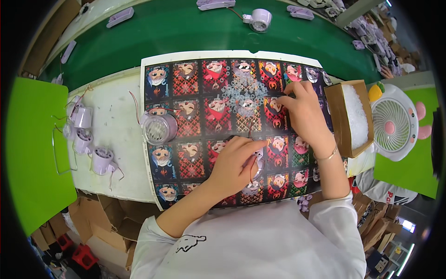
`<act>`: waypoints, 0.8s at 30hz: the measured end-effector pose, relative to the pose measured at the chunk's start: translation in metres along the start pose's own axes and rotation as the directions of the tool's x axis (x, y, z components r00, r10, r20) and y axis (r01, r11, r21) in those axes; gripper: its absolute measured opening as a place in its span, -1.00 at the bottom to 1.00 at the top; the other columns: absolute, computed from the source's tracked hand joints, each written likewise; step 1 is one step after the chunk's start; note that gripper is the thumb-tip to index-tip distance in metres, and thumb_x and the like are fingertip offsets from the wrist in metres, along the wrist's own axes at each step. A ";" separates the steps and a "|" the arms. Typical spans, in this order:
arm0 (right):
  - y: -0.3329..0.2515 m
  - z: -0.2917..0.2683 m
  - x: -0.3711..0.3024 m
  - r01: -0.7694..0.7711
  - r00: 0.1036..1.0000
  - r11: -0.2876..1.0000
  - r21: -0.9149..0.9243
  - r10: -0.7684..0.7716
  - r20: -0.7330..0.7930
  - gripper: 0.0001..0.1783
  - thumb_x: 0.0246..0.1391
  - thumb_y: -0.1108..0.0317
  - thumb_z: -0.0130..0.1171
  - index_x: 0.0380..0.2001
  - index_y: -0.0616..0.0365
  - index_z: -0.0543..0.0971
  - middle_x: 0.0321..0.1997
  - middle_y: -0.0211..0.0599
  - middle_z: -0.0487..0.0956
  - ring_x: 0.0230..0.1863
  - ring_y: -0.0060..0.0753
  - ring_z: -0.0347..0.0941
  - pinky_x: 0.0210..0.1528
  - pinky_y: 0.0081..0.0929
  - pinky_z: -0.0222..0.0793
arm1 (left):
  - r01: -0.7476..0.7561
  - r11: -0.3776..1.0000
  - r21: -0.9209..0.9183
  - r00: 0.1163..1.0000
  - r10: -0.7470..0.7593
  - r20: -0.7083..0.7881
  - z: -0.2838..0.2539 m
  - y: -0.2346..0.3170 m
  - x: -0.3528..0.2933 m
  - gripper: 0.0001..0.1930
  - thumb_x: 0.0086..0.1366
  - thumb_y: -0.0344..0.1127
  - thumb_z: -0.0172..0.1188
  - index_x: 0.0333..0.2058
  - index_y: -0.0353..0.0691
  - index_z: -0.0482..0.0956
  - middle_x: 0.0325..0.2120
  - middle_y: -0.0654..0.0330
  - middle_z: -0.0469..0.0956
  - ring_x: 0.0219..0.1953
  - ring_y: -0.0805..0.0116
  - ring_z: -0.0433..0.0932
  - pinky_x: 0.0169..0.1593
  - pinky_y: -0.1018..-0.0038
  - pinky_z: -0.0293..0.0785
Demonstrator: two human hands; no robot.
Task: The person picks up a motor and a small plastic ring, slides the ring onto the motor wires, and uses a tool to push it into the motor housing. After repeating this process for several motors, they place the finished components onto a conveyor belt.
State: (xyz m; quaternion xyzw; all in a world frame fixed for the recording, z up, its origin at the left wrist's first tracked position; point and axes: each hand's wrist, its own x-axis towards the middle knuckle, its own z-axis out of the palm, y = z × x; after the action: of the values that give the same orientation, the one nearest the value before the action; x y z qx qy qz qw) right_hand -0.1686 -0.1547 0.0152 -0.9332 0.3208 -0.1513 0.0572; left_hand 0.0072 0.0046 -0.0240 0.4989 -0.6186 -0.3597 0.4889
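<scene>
My left hand (236, 160) is closed around a small lavender housing (259, 162), held low over the printed sheet. Most of the housing is hidden by my fingers, and a thin wire (251, 128) rises beside it. My right hand (303, 109) hovers at the right side of a loose pile of small clear rings (244, 95). Its fingers are bent and its thumb and forefinger look apart. The sheet (188, 118) is dark, with rows of cartoon figures. A round lavender motor housing with wires (159, 129) rests on the sheet's left part.
Several lavender housings (103, 160) stand on the white table at left. A cardboard box of clear small parts (357, 116) sits by my right forearm, next to a white fan (395, 122). Beyond the sheet, a green conveyor belt (186, 35) carries lavender parts, including a round housing (260, 20).
</scene>
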 end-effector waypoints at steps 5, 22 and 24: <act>0.021 0.007 -0.020 -0.044 0.995 0.989 -0.141 0.056 0.082 -0.78 -0.16 0.57 0.17 -0.34 0.15 0.59 -0.22 -0.24 0.45 -0.10 -0.12 0.35 -0.03 -0.28 0.33 | -0.009 1.000 0.011 1.000 0.009 0.006 0.002 -0.006 -0.002 -0.54 0.05 -0.65 0.07 -0.01 -0.31 0.55 -0.26 0.01 0.55 -0.23 0.06 0.50 -0.13 0.32 0.42; -0.008 -0.007 -0.044 -0.145 0.976 0.928 0.342 0.077 0.204 -0.84 0.00 0.55 0.15 -0.33 0.21 0.40 -0.34 -0.04 0.44 -0.30 0.12 0.43 -0.24 -0.13 0.40 | 0.025 0.999 0.027 0.996 -0.022 -0.091 0.009 -0.005 -0.001 -0.55 0.03 -0.65 0.06 -0.04 -0.34 0.56 -0.28 0.01 0.55 -0.24 0.07 0.51 -0.14 0.32 0.43; -0.054 -0.024 -0.062 -0.130 0.981 0.816 0.564 0.024 0.192 -0.81 0.02 0.57 0.19 -0.29 0.21 0.43 -0.36 -0.08 0.43 -0.35 0.06 0.46 -0.33 -0.16 0.40 | 0.021 1.000 0.016 0.994 -0.019 -0.107 0.012 -0.004 -0.002 -0.55 0.04 -0.65 0.06 -0.03 -0.35 0.55 -0.28 0.00 0.54 -0.24 0.07 0.51 -0.13 0.33 0.43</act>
State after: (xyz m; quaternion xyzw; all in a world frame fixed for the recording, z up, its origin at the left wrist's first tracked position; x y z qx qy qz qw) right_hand -0.1917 -0.0743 0.0332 -0.8684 0.2917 -0.1556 0.3695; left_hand -0.0033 0.0056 -0.0311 0.5278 -0.5895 -0.3320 0.5135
